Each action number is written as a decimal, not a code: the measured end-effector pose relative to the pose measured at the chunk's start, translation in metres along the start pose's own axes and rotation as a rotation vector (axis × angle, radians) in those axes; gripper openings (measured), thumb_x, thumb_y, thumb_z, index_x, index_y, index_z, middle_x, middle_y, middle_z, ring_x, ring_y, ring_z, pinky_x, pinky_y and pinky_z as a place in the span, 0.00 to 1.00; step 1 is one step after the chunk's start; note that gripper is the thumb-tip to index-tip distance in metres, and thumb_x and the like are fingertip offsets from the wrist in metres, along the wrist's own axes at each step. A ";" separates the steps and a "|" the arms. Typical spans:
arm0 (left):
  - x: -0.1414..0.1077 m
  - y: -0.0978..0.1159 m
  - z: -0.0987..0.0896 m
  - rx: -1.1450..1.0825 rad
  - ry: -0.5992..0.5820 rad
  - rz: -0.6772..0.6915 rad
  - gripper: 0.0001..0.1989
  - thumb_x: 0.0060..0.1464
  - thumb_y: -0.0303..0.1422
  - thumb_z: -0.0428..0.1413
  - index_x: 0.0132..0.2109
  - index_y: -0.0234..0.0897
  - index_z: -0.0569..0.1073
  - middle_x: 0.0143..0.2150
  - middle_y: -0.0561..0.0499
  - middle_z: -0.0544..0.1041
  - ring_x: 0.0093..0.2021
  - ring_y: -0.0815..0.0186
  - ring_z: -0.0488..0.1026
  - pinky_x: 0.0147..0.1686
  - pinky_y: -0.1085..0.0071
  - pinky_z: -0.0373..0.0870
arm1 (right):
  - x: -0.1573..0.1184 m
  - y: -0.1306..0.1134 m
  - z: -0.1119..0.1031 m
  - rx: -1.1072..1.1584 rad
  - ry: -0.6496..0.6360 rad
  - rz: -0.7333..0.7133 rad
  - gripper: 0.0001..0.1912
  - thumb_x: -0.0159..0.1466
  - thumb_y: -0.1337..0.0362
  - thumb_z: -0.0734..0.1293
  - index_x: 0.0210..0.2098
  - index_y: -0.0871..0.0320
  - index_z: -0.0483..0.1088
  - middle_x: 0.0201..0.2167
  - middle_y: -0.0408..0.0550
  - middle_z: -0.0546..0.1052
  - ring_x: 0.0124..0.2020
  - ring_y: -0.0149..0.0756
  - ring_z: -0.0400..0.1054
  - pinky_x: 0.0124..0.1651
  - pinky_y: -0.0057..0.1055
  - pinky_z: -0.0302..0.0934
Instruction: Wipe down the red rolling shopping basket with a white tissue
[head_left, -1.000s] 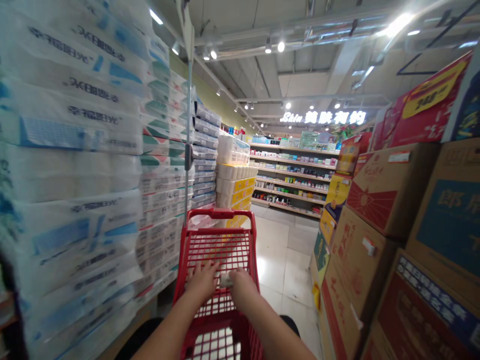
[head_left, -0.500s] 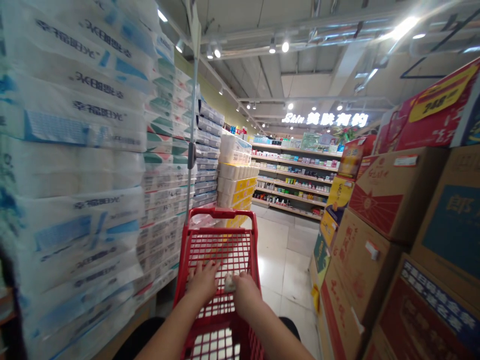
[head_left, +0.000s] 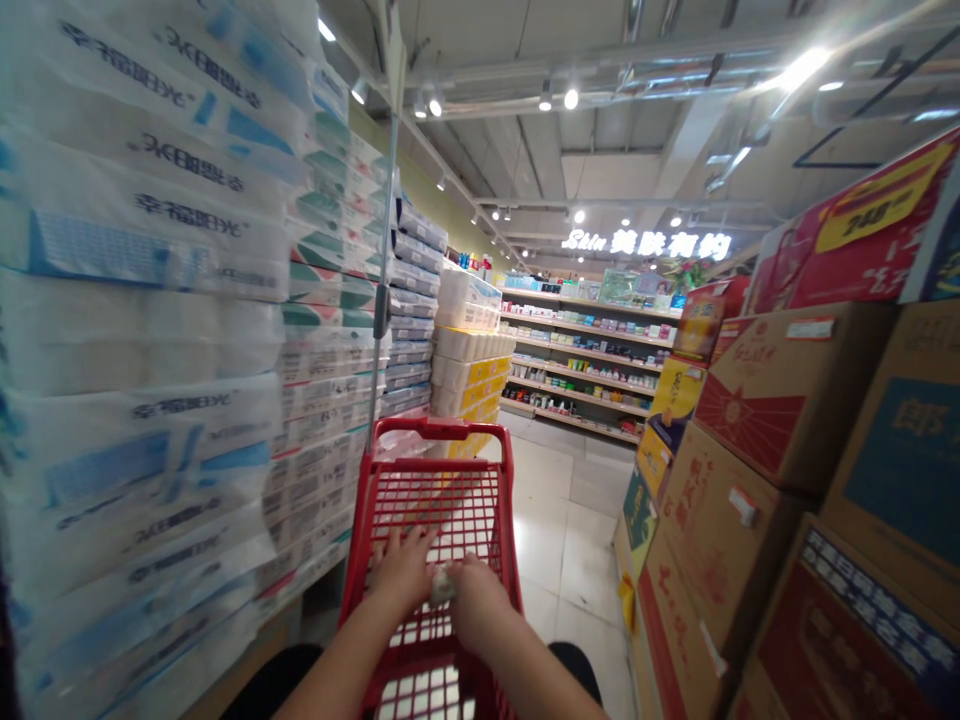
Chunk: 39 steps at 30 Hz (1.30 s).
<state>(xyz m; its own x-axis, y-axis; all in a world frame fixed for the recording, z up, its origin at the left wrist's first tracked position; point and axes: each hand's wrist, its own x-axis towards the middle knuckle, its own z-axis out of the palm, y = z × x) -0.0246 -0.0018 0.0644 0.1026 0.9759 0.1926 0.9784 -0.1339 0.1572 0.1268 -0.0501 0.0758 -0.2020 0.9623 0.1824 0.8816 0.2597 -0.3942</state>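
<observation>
Left hand (head_left: pixel 403 574) resting open on red plastic-mesh shopping cart (head_left: pixel 442 428); right hand (head_left: pixel 478 603) closed on small white crumpled item (head_left: pixel 442 585), just beside left hand.

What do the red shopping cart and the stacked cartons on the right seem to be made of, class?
Red shopping cart: probably glossy moulded plastic, judging by its smooth, rounded grid, though coated wire is possible. Stacked cartons: matte cardboard, likely corrugated, shown by flat printed faces and creased edges.
</observation>
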 end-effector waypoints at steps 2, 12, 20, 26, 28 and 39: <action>0.000 0.000 -0.002 -0.011 -0.009 0.015 0.29 0.54 0.36 0.48 0.64 0.50 0.63 0.66 0.51 0.63 0.66 0.45 0.53 0.60 0.45 0.53 | 0.003 0.001 0.001 -0.001 0.060 0.064 0.14 0.54 0.74 0.65 0.38 0.56 0.75 0.43 0.52 0.74 0.42 0.40 0.70 0.40 0.28 0.60; 0.005 0.004 0.000 -0.006 0.012 -0.003 0.26 0.57 0.33 0.45 0.63 0.47 0.65 0.64 0.49 0.66 0.63 0.46 0.56 0.58 0.46 0.56 | 0.009 -0.001 0.008 0.010 0.137 0.075 0.16 0.57 0.77 0.61 0.39 0.57 0.74 0.45 0.53 0.74 0.48 0.43 0.67 0.46 0.32 0.60; 0.009 0.008 -0.001 -0.012 0.015 -0.010 0.24 0.59 0.32 0.43 0.60 0.48 0.67 0.62 0.48 0.68 0.61 0.47 0.59 0.55 0.47 0.58 | 0.016 0.003 0.006 0.106 0.146 -0.004 0.25 0.55 0.78 0.61 0.49 0.54 0.72 0.47 0.50 0.73 0.49 0.42 0.65 0.50 0.32 0.59; 0.004 0.012 0.007 0.015 0.097 0.000 0.23 0.61 0.32 0.43 0.60 0.48 0.67 0.61 0.48 0.68 0.60 0.49 0.59 0.54 0.48 0.58 | 0.015 0.020 0.023 0.183 0.261 -0.068 0.25 0.54 0.79 0.61 0.48 0.54 0.72 0.45 0.49 0.74 0.48 0.42 0.64 0.51 0.35 0.60; 0.001 0.014 0.010 0.022 0.138 -0.003 0.22 0.61 0.32 0.43 0.60 0.48 0.68 0.61 0.48 0.69 0.60 0.50 0.58 0.55 0.48 0.58 | 0.012 0.023 0.029 0.235 0.330 -0.106 0.27 0.53 0.79 0.61 0.50 0.55 0.70 0.47 0.50 0.73 0.48 0.42 0.64 0.53 0.37 0.60; -0.002 0.017 0.015 0.013 0.200 0.000 0.21 0.61 0.36 0.44 0.59 0.49 0.68 0.60 0.49 0.70 0.61 0.49 0.58 0.55 0.49 0.56 | 0.005 0.030 0.036 0.268 0.423 -0.163 0.24 0.54 0.78 0.62 0.47 0.55 0.71 0.50 0.49 0.72 0.50 0.42 0.62 0.55 0.40 0.59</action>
<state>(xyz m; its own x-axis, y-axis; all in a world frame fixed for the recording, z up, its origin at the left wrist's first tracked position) -0.0054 -0.0038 0.0522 0.0664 0.9220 0.3816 0.9808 -0.1306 0.1450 0.1367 -0.0348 0.0325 -0.0888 0.8054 0.5861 0.7020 0.4680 -0.5368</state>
